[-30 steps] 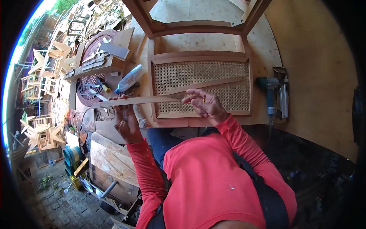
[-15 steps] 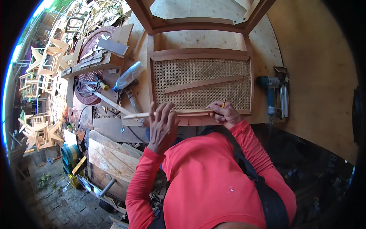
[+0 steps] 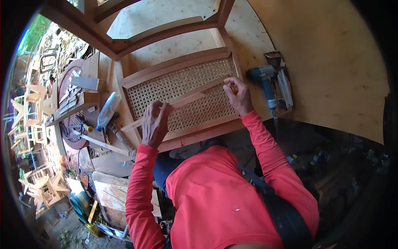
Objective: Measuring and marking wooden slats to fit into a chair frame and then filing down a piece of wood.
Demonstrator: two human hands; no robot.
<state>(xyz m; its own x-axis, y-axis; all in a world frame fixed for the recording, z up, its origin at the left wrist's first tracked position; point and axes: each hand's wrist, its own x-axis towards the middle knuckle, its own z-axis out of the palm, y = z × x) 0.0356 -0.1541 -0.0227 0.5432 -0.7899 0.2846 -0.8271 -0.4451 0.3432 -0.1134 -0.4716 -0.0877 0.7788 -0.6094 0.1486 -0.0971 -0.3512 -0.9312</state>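
Here the left hand (image 3: 154,124) is pinching a thin wood strip (image 3: 174,108) flat across the cane panel (image 3: 182,95), steadying it. The right hand (image 3: 239,96) is gripping the strip's far end, fingers curled shut, likely to keep it aligned

— Under the left hand (image 3: 155,122), how much of the wood strip (image 3: 186,99) can you see?

— Its middle is covered by the fingers; whether the palm presses it is unclear.

— And by the right hand (image 3: 238,95)?

— Something small sits between the fingertips (too tiny to identify). Above both hands, the chair frame (image 3: 124,41) is cut off by the top edge.
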